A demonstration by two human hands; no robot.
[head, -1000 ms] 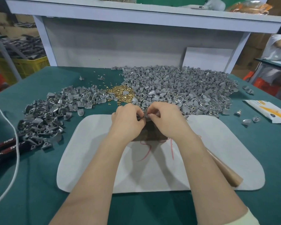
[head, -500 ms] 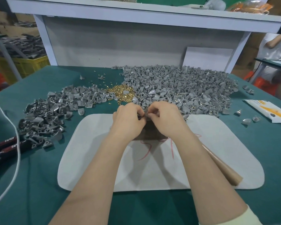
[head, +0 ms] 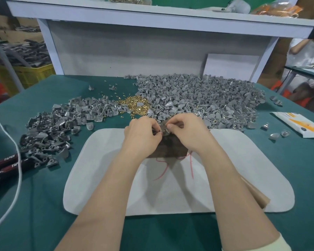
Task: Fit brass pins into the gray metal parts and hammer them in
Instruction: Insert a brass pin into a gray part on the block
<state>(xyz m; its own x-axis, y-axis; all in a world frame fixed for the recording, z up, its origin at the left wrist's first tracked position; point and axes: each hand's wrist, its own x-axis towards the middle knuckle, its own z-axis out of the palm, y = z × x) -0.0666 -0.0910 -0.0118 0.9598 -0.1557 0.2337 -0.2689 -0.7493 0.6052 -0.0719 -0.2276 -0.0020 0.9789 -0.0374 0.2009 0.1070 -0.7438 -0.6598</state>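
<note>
— What lies nearest on the counter [head: 43,223]?
— A white mat [head: 243,178]. Take its middle as the dial. Both bare arms cross it toward twelve o'clock. At four o'clock a brown handle [head: 256,194] shows from under the right forearm, and its head is hidden.

— And the hands?
— They meet at the mat's twelve o'clock edge. The left hand [head: 141,134] has its fingers curled, and its fingertips pinch the left side of a gray part [head: 165,131]. The right hand [head: 187,132] pinches the same part from the right, between thumb and forefinger. Whether a pin sits between the fingers is too small to tell.

— Where is that part?
— It is held just over the far end of a dark brown block [head: 170,149], which lies on the mat under the wrists. Thin red lines [head: 161,173] run on the mat at the block's six o'clock.

— What surrounds the mat?
— At nine o'clock, black-and-red tool handles [head: 5,163] and a white cable [head: 16,160] lie on the counter. At ten spreads a smaller heap of gray parts [head: 58,127]. At eleven is a little heap of brass pins [head: 134,105], and at one a far larger heap of gray parts [head: 216,98]. At two, a white packet [head: 297,124] lies with a few loose parts [head: 277,135] beside it.

— Farther back?
— There is a gray back panel [head: 125,51], with a white board [head: 230,67] leaning on it at one o'clock. A shelf [head: 152,17] runs overhead.
</note>
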